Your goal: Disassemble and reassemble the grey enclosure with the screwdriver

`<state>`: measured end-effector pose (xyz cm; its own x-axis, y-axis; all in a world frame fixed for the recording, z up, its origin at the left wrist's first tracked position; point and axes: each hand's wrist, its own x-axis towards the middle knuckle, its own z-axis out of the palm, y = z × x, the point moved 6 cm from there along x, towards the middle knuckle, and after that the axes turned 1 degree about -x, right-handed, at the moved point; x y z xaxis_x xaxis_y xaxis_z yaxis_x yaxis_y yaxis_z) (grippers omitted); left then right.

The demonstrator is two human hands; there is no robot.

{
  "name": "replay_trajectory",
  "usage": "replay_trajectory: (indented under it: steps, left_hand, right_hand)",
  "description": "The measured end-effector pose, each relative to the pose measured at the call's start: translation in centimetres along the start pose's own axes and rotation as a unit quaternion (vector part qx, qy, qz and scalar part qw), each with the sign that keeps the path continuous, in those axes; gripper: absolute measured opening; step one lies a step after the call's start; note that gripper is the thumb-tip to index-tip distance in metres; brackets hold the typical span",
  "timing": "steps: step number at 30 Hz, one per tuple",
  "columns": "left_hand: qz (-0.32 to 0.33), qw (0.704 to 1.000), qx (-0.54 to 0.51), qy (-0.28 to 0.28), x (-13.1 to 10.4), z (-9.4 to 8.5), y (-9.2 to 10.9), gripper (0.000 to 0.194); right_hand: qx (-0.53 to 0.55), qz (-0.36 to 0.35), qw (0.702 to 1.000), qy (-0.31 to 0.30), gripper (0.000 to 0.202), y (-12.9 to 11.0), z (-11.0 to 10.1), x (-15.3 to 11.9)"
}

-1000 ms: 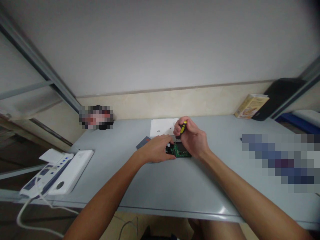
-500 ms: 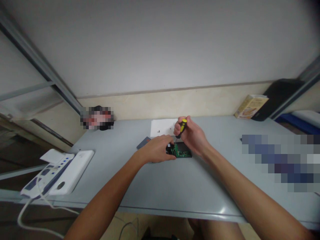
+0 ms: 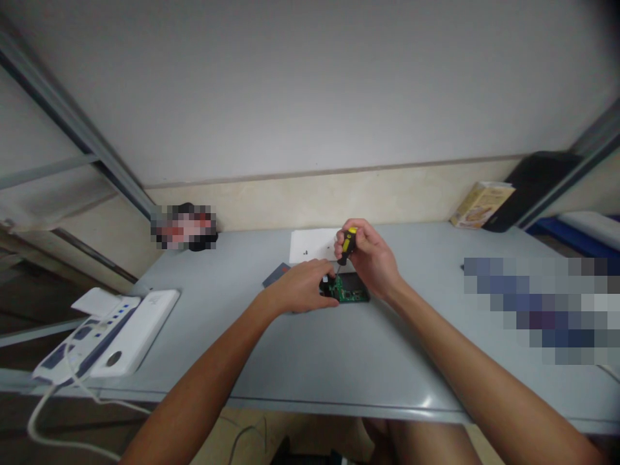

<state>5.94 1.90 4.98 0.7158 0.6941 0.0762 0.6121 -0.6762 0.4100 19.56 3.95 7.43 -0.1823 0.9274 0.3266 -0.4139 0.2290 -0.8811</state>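
A black device with an exposed green circuit board [image 3: 352, 295] lies on the grey table, near its middle. My left hand [image 3: 306, 286] grips the device's left end, thumb at the near edge and fingers at the far edge. In my right hand [image 3: 371, 255] is a black and yellow screwdriver [image 3: 347, 244], held with its shaft pointing down at the board's upper left part. Whether the tip sits in a screw is too small to tell. Behind the hands lies a white sheet [image 3: 310, 242] with small dark bits on it.
A dark flat piece [image 3: 275, 275] lies partly behind my left hand. At the left are a white power strip [image 3: 80, 339] with cables and a white box [image 3: 138, 336]. A yellow carton [image 3: 482, 205] leans at the back right. Blurred items lie at both sides.
My right hand has shifted slightly, and the screwdriver handle is turned and more upright. My left hand keeps its grip on the device. The whole view has moved a little.
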Motion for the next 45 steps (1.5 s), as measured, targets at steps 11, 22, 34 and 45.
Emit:
replay_trajectory:
  steps: [11, 22, 34, 45]
  left_hand:
    - [-0.011, 1.0, -0.006, -0.005, 0.0, 0.1, -0.1, 0.045]
    - [-0.003, 1.0, -0.016, -0.003, 0.0, 0.1, 0.0, 0.039]
    - [-0.002, 0.999, -0.054, 0.001, -0.1, 0.5, -0.4, 0.039]
    - [-0.003, 0.998, -0.055, -0.008, -0.1, 0.4, -0.2, 0.038]
  right_hand:
    - [0.011, -0.012, 0.999, -0.035, 0.024, -0.2, 0.9, -0.2]
    - [0.02, -0.011, 1.0, -0.005, 0.026, -0.1, -0.1, 0.2]
    - [-0.12, -0.049, 0.991, -0.034, 0.023, -0.5, -1.5, 0.6]
    - [-0.216, -0.082, 0.973, -0.016, 0.019, -2.3, -1.7, 0.2]
